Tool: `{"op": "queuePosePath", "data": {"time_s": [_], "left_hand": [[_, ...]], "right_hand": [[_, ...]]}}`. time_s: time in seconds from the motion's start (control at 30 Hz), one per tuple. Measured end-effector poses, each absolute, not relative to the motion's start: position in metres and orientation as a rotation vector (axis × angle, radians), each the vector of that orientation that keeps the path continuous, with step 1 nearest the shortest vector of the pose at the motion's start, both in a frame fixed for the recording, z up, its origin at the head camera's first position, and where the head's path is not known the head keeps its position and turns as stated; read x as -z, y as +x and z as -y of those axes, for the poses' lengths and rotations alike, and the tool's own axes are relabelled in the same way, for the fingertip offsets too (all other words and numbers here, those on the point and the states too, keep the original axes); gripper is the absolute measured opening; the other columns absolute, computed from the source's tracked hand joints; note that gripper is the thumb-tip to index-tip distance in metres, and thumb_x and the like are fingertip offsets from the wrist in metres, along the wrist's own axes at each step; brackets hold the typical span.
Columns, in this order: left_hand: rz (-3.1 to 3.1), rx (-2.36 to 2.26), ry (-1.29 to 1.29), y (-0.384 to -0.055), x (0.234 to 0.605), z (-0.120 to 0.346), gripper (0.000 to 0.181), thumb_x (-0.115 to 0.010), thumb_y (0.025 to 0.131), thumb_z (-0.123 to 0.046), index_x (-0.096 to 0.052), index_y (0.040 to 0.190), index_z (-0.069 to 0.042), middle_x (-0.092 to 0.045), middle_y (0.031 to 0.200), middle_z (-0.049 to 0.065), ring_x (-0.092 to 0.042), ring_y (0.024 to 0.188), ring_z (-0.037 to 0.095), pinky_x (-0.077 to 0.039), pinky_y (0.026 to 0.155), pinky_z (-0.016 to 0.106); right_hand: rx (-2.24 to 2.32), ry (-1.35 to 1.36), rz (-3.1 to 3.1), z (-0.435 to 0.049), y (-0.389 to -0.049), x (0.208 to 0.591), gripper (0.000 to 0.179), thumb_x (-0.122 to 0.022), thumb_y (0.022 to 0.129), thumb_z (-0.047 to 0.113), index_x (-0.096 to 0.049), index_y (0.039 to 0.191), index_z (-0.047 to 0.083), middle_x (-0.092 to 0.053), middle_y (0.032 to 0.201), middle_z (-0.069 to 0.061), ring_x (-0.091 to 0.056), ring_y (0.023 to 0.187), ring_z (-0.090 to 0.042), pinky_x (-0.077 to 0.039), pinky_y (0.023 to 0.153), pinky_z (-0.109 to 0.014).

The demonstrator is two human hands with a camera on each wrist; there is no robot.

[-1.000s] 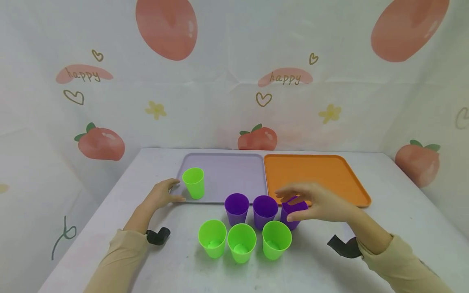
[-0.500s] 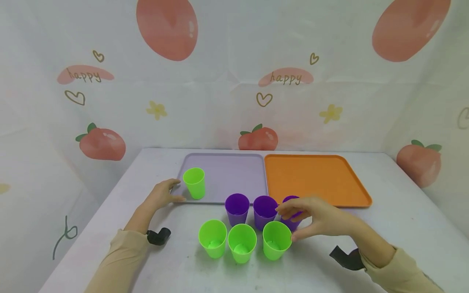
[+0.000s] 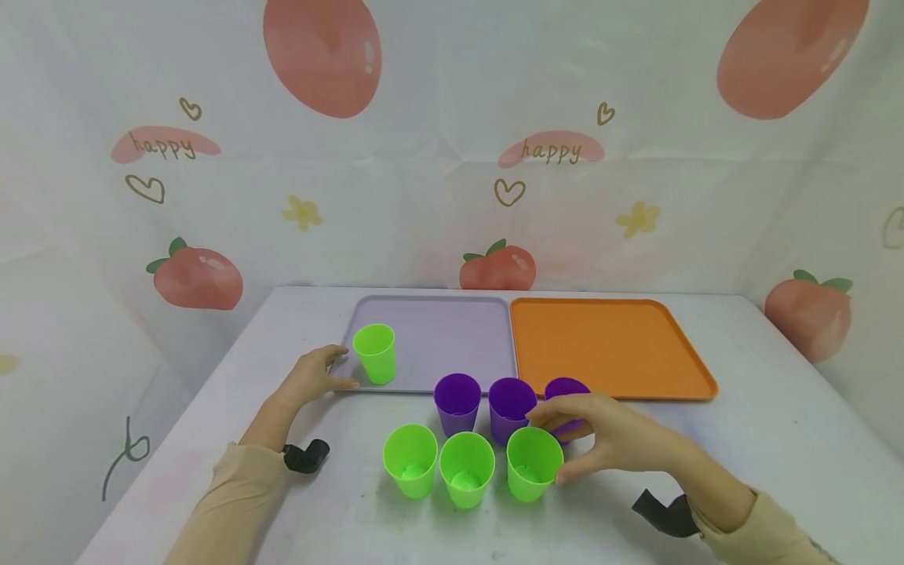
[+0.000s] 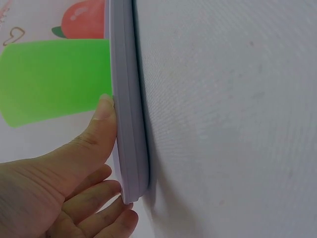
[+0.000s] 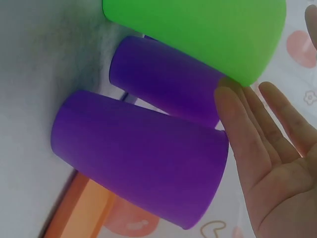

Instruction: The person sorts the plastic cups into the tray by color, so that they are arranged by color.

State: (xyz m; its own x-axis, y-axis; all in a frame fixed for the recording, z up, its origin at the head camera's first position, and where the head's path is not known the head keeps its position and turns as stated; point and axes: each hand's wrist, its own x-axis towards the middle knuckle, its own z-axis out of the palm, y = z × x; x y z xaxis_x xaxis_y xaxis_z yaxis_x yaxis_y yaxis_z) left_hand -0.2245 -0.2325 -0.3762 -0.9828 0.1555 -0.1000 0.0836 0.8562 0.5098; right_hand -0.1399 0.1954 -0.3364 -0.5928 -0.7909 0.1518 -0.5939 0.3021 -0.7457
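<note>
My left hand (image 3: pixel 314 375) rests at the near left corner of the lavender tray (image 3: pixel 452 337), its thumb against the rim and its fingers loosely bent around the corner. Close by, a green cup (image 3: pixel 376 361) stands upright on that tray; the hand does not grip it. My right hand (image 3: pixel 614 433) is spread beside the right-hand green cup (image 3: pixel 531 482), thumb tip near its right side and fingers reaching over behind its rim. That hand partly covers the right-hand purple cup (image 3: pixel 565 386). In the right wrist view the fingertips are right by the green cup's rim (image 5: pixel 252 74).
Two more green cups (image 3: pixel 410 463) stand in the front row. Behind them are two more purple cups (image 3: pixel 457 412), near the trays' front edges. An orange tray (image 3: pixel 607 345) lies right of the lavender one. A printed cloth (image 3: pixel 395 188) hangs behind the white table (image 3: pixel 763 439).
My right hand has come down and nearer from over the right-hand purple cup to beside the right-hand green cup. The left hand stays at the tray corner; the cups keep their places.
</note>
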Motion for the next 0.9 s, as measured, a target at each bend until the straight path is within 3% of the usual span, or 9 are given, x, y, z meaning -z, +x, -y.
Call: {"op": "queuePosePath", "data": {"time_s": [0.9], "left_hand": [[-2.876, -0.794, 0.167, -0.224, 0.376, 0.231, 0.075, -0.077, 0.076, -0.026, -0.042, 0.133, 0.007, -0.043, 0.136, 0.033, -0.043, 0.125, 0.048, -0.039, 0.103, 0.056]], "right_hand": [[1.069, -1.284, -2.48, -0.184, -0.132, 0.345, 0.057, -0.074, 0.076, 0.04, -0.057, 0.119, 0.008, -0.064, 0.112, -0.004, -0.064, 0.098, -0.013, -0.057, 0.081, -0.021]]}}
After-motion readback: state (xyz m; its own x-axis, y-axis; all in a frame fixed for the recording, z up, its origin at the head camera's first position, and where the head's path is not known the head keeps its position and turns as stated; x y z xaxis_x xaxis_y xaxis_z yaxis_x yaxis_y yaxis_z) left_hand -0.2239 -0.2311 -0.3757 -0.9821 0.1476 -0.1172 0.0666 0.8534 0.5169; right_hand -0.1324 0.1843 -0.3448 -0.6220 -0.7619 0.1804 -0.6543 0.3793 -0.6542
